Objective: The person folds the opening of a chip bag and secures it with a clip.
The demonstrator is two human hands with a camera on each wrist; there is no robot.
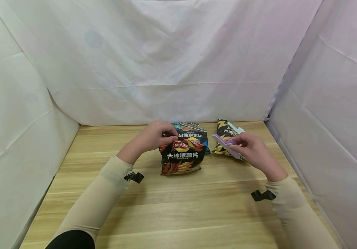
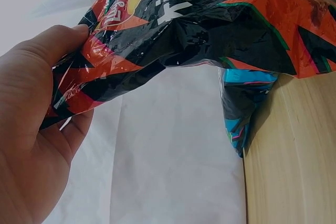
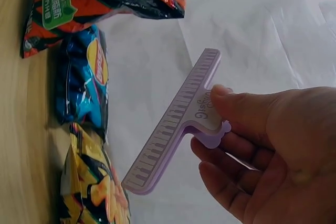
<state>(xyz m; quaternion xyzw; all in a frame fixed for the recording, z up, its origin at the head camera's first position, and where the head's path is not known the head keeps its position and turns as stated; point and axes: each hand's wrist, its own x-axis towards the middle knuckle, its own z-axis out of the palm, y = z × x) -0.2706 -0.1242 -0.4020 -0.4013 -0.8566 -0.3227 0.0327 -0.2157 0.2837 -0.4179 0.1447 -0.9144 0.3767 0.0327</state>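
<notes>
My left hand (image 1: 158, 136) pinches the top edge of a black and red chip bag (image 1: 183, 157), which stands upright on the table. In the left wrist view, the thumb presses on the front of that bag (image 2: 194, 35) and the fingers lie behind it. My right hand (image 1: 254, 152) holds a long purple bag clip (image 3: 176, 124) by its handle, with the thumb on one side and fingers on the other. Piano keys are printed along the clip. It is in the air, apart from the black and red bag.
Behind the held bag is a blue and black chip bag (image 1: 204, 138). To its right lies a gold and black chip bag (image 1: 223, 129) with a pale clip (image 1: 235, 128) at its top. White cloth (image 1: 178, 62) encloses the wooden table (image 1: 178, 214) at the back and sides.
</notes>
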